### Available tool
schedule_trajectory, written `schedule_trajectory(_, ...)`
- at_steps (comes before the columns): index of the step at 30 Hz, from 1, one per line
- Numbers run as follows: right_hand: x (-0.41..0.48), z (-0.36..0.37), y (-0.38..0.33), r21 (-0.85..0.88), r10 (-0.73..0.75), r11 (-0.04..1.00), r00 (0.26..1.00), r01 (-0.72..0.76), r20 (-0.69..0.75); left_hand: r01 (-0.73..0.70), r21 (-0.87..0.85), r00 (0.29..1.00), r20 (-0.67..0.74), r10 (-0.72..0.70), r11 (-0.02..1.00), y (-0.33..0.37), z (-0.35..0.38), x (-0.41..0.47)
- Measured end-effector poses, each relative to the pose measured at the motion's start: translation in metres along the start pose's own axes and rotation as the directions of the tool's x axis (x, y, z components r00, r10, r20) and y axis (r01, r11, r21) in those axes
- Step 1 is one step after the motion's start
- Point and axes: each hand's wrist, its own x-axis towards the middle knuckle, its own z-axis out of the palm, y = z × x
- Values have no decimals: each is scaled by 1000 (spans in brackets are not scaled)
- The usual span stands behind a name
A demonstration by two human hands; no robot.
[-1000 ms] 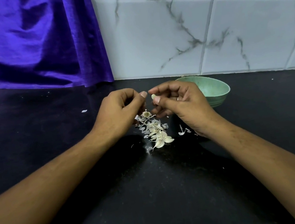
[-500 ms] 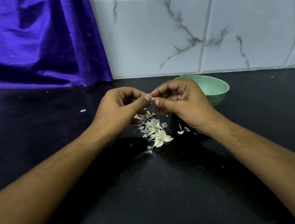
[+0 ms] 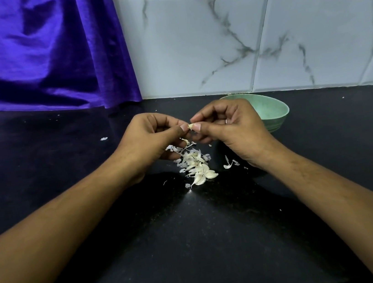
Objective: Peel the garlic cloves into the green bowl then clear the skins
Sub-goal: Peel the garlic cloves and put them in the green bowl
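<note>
A clove that slips could skid away across the wide black speckled stone counter (image 3: 195, 248). The round pale green bowl (image 3: 274, 109) stands just behind the right hand (image 3: 232, 130). A careless toss could miss it, or that wrist could knock it. The heap of white garlic cloves and papery skins (image 3: 196, 166) lies below the hands, where a dropped peeled piece may get lost among the scraps. The small pale garlic clove (image 3: 190, 126) is held above the heap, and too hard a squeeze might shoot it out. The left hand (image 3: 154, 138), fingers curled, pinches one end by thumb and forefinger, and the right hand pinches the other.
</note>
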Motion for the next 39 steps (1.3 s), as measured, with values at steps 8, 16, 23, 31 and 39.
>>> schedule_trajectory(8, -3, 6, 0, 41, 10, 999, 999, -9, -34, 19, -72, 994, -104, -27, 997, 0, 10, -3)
schedule_trajectory(16, -3, 6, -1, 62, 32, 998, 996, -27, -85, -9, -79, 995, -104, 0, 997, 0, 11, -5)
schedule_trajectory(23, -3, 9, -3, 131, 60, 990, 991, -44, -121, -22, -94, 993, -115, 11, 995, 0, 12, -4)
schedule_trajectory(31, -8, 15, -7, 264, 111, 962, 984, -71, -138, -44, -146, 985, -169, 19, 988, -2, 16, -5)
schedule_trajectory(39, -9, 14, -9, 220, 120, 972, 983, -88, -136, -139, -17, 978, -158, 135, 990, 0, 13, -5)
